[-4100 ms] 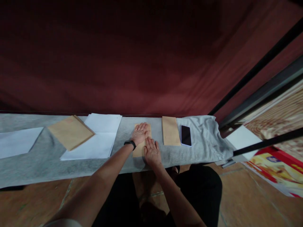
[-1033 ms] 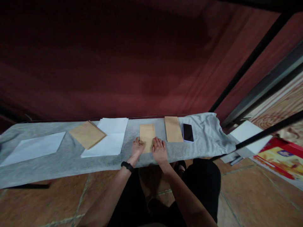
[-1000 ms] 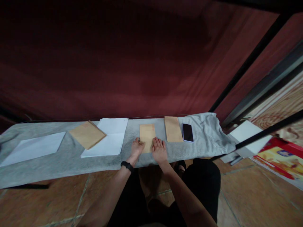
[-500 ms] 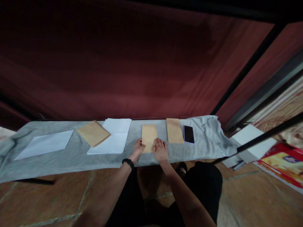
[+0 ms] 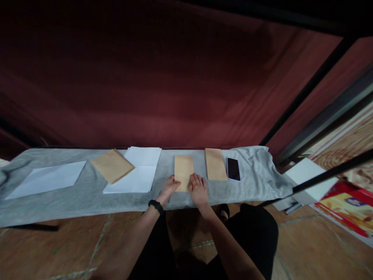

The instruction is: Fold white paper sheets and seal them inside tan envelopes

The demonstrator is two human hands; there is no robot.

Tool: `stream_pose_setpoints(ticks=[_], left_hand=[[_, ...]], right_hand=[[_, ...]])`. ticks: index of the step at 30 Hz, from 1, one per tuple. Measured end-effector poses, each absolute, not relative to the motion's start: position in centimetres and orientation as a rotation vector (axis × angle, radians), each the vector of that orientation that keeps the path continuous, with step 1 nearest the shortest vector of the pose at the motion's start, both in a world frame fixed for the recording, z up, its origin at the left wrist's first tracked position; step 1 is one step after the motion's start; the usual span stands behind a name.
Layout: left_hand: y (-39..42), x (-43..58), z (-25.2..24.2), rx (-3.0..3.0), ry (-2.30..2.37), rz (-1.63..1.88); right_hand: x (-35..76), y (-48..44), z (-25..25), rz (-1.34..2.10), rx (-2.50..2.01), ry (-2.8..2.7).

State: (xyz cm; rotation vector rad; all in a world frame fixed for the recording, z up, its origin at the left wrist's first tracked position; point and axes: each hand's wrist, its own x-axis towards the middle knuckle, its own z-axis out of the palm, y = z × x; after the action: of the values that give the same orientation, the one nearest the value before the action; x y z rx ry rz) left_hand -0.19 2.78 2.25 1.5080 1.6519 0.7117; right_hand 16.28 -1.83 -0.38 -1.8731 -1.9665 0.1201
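Note:
A brown paper envelope (image 5: 183, 168) lies flat in front of me on the grey cloth. My left hand (image 5: 169, 186) has the envelope's lower left edge, thumb on top and the other fingers curled at the side, partly hidden. On its lower right edge rests my right hand (image 5: 198, 189), palm down with fingers stretched out. A second brown envelope (image 5: 216, 165) lies to the right, beside a dark-screened phone (image 5: 233, 169). Over to the left, several brown envelopes (image 5: 112, 165) overlap a stack of white paper (image 5: 142, 177).
The grey cloth (image 5: 72, 202) covers a long narrow table. Another white sheet (image 5: 46, 179) lies at its far left. Behind stands a dark red panel (image 5: 175, 97). A black metal bar (image 5: 332, 171), a white box (image 5: 309, 177) and a red-yellow package (image 5: 352, 206) are at the right.
My left thumb has come down onto the envelope's lower left edge. My right hand stays on the right edge. The view has shifted slightly.

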Motion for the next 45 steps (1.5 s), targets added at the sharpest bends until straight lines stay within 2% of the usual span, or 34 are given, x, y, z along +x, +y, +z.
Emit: stream_pose_setpoints(ticks=[4, 8, 15, 18, 25, 32, 39, 45], left_hand=[[2.0, -0.7, 2.6, 1.328, 1.528, 0.724], [1.2, -0.7, 2.9, 1.228, 1.433, 0.795], [0.3, 0.9, 2.8, 1.104, 1.227, 0.961], [0.4, 1.5, 2.8, 1.118, 1.221, 0.961], [1.6, 0.7, 2.3, 1.224, 1.231, 1.027], [1.0, -1.9, -0.1, 1.693, 1.405, 1.036], [0.5, -1.4, -1.0, 2.057, 1.467, 0.956], [0.8, -1.7, -1.8, 2.228, 1.446, 0.986]], right_hand=[[16.7, -2.0, -0.3, 0.177, -1.809, -1.908], [17.2, -2.4, 0.3, 0.354, -1.742, -1.590], [16.0, -3.5, 1.0, 1.080, -1.427, -0.968], [16.2, -3.6, 1.0, 1.167, -1.318, -0.822], [23.3, 0.4, 2.9, 0.900, -1.410, -0.777], [30.3, 2.8, 3.8, 0.621, -1.720, -0.858], [29.2, 1.0, 3.2, 0.329, -2.018, -0.998], [26.6, 0.8, 4.2, -0.026, -2.342, -1.366]])
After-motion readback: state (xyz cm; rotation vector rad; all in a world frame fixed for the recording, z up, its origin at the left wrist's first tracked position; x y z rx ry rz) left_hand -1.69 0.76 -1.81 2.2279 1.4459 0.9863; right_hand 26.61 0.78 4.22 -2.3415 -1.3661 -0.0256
